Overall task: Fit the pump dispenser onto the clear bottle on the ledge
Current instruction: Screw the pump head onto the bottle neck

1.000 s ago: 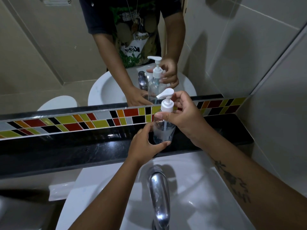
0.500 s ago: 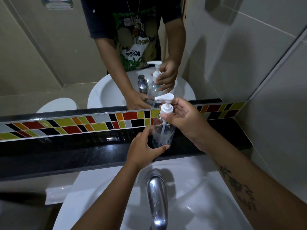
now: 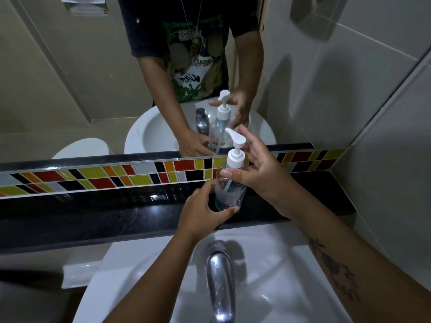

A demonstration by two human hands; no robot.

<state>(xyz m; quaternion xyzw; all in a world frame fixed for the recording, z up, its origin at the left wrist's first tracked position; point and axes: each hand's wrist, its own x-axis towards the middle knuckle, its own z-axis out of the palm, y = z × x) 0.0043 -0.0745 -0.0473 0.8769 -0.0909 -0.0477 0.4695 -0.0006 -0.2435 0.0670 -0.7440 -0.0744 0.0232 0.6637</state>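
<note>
Chrome is gleaming nearest me: the tap (image 3: 220,283) is rising over the white basin (image 3: 275,287), and I am taking it as my landmark. Just beyond the tap, my left hand (image 3: 203,213) is curling around the base of the clear bottle (image 3: 229,190), thumb on the near side and fingers wrapping the far side, pinning it upright on the black ledge (image 3: 93,215). Beyond the tap and slightly to its right, my right hand (image 3: 258,173) is hovering at the bottle's shoulder with fingers loosely spread; the thumb is lying across the shoulder just below the white collar, and I am judging that it is not gripping the collar at this moment.

The pump dispenser (image 3: 236,152) is already sitting in the neck, its tube running down into the liquid and its spout pointing left, towards the coloured tile strip (image 3: 98,177). Farthest from the tap, the mirror (image 3: 81,85) is repeating the hands and bottle.

I cannot tell whether the collar is fully threaded. To finish well, I am thinking of keeping the left hand firm so the bottle is not spinning, re-pinching the collar only, never the spout, and turning until it is seating level without tilting.
</note>
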